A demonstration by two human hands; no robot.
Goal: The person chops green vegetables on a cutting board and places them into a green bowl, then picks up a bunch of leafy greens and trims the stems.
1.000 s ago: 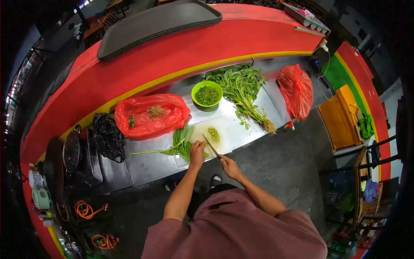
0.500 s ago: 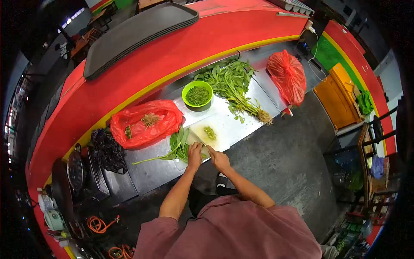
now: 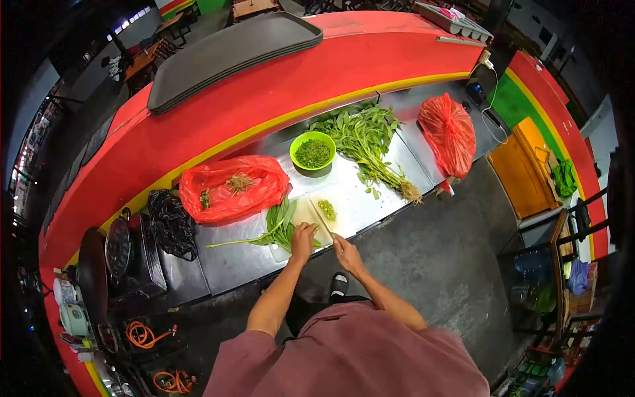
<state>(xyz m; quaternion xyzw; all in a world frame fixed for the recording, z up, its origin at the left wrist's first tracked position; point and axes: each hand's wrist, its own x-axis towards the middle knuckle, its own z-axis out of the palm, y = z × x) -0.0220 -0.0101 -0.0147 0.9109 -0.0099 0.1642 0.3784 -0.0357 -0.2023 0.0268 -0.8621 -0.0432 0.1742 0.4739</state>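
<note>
My right hand (image 3: 346,253) is closed round the handle of a knife (image 3: 323,219), whose thin blade points away over the pale cutting board (image 3: 303,210). Just beyond the blade lies a small heap of chopped green pieces (image 3: 327,210). Resting on the board, my left hand (image 3: 303,240) has its fingers bent down over leafy greens (image 3: 280,221); their leaves spread to its left, and one long stem sticks out over the counter. What lies directly under those fingers is hidden.
A lime-green bowl (image 3: 312,152) of chopped greens stands behind the board, near a large rooted bunch of greens (image 3: 367,142). An open red plastic bag (image 3: 231,192) holds root trimmings. A tied red bag (image 3: 446,135) sits right; a black bag (image 3: 170,221) lies left.
My right hand has moved slightly right and toward me with the knife, so more blade shows beside the chopped heap. My left hand stays on the greens. The whole view has shifted a little.
</note>
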